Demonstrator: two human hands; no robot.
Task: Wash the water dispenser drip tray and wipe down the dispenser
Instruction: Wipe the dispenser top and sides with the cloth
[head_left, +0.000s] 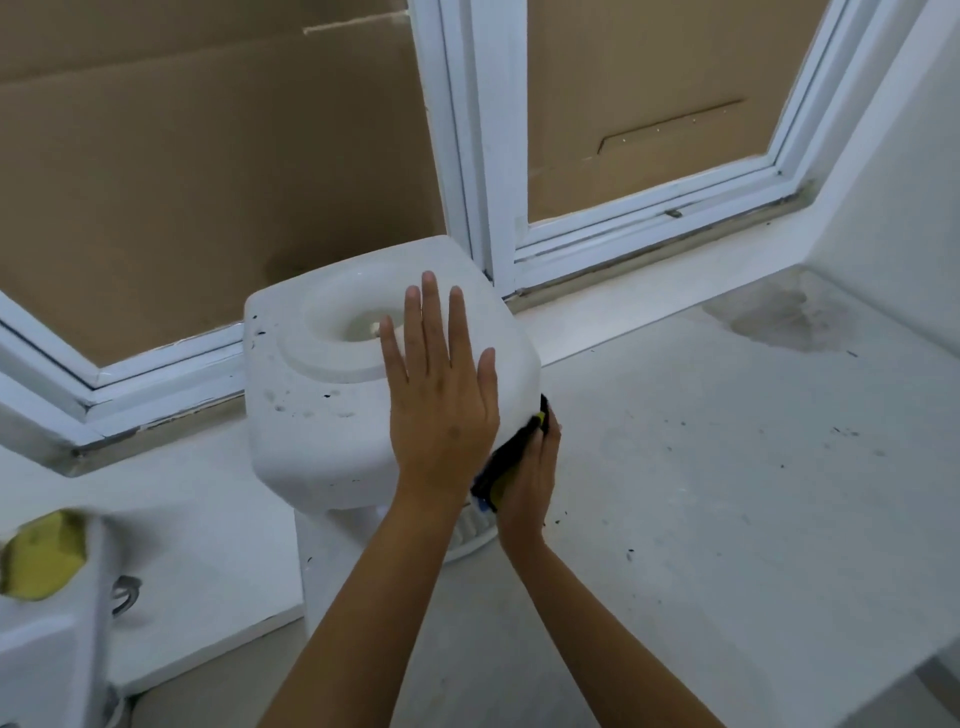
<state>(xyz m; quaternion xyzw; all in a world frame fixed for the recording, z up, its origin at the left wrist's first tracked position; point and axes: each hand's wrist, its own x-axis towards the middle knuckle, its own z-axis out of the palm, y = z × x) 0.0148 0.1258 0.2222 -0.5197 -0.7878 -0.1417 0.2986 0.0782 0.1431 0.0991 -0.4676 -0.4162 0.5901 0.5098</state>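
A white countertop water dispenser (311, 405) stands in the middle, seen from above, with its round bottle well open and dark specks on its top. My left hand (441, 395) lies flat with spread fingers on the dispenser's top right part. My right hand (530, 467) presses a dark and yellow sponge (511, 457) against the dispenser's right side, just below the top edge. The white ribbed drip tray (470, 535) peeks out under my wrists at the dispenser's front.
The dispenser rests on a pale counter (727, 493) with scattered black specks and a damp stain (779, 317) at the back right. White window frames backed with cardboard (182, 156) stand behind. A yellow object (44, 553) sits blurred at the left edge.
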